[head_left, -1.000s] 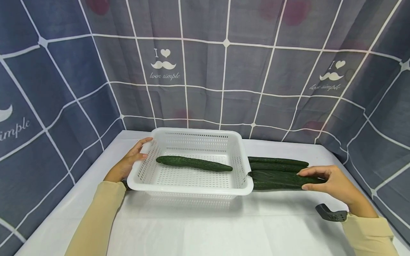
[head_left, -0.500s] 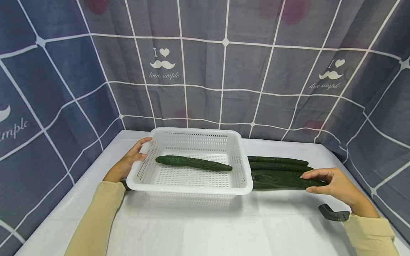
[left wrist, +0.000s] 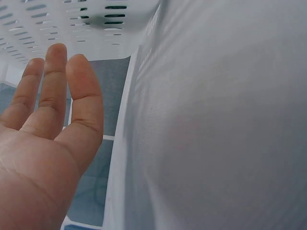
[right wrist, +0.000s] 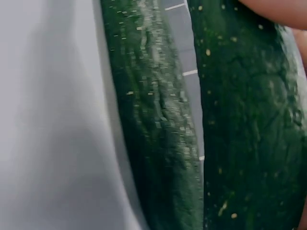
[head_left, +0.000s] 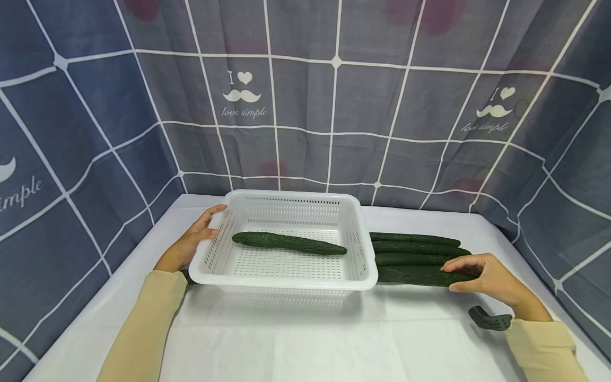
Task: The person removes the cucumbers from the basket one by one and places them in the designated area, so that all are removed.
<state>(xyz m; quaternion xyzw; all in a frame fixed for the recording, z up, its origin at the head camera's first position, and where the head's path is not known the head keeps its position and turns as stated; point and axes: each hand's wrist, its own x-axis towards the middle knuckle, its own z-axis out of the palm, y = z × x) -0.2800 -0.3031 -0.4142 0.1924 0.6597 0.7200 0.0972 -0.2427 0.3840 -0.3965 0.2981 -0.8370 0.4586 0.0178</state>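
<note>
A white perforated plastic basket [head_left: 296, 289] stands mid-table with one dark green cucumber [head_left: 288, 243] lying across its floor. My left hand [head_left: 188, 244] rests at its left rim, thumb and index finger over the edge. In the left wrist view, the other fingers [left wrist: 50, 91] extend nearly straight beside the basket's wall. Beyond the basket's right side lies a row of several cucumbers, their left ends hidden by the rim. My right hand [head_left: 487, 278] pinches the right end of the nearest cucumber [head_left: 415, 275]. In the right wrist view, a gap separates this held cucumber [right wrist: 249, 120] from its neighbour [right wrist: 153, 115].
A white cloth [head_left: 305, 345] covers the table. Dark grey checked curtains [head_left: 305, 106] enclose its back and both sides. A black band [head_left: 489, 319] is on the right wrist, close above the tabletop.
My right hand shifted slightly right, then back left and nearer the body. The nearest cucumber came forward a little, so the one behind it now shows separately. My left hand and the basket stay put.
</note>
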